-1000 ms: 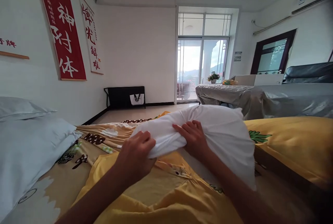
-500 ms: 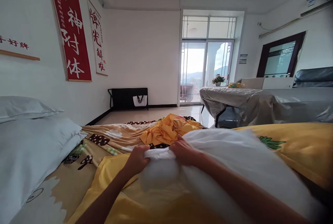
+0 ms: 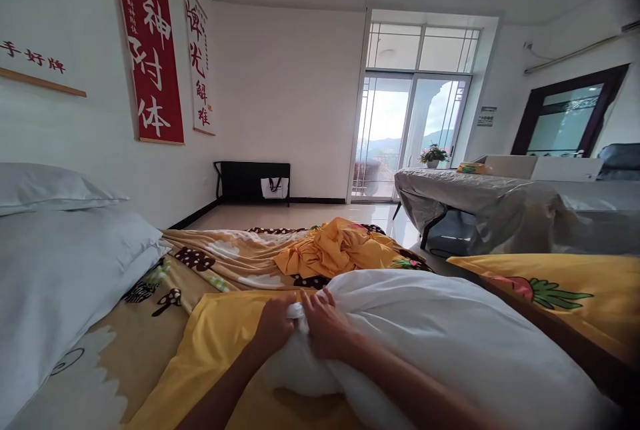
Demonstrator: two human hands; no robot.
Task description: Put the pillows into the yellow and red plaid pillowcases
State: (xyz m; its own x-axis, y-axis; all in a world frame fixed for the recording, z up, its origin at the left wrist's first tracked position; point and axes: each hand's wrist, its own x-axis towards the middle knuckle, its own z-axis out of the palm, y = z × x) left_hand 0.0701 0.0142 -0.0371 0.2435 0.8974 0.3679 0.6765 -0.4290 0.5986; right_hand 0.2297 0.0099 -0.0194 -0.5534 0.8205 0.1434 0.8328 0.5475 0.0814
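Head view: the left hand (image 3: 274, 325) and the right hand (image 3: 325, 325) sit side by side, nearly touching, both closed on the bunched end of a white pillow (image 3: 450, 343). The fingers (image 3: 314, 303) of the right hand curl over the gathered white fabric; the left hand pinches the same bunch from its other side. The pillow extends from the hands toward the right and lies on the bed, over a yellow cover (image 3: 215, 343) that spreads under and to the left of the left hand. Beyond the hands lies a crumpled yellow cloth (image 3: 340, 250) on a patterned blanket (image 3: 220, 257). Far left of the left hand rest two stacked white pillows (image 3: 60, 257). Far right of the right hand sits a yellow cushion (image 3: 560, 297) with a printed motif.
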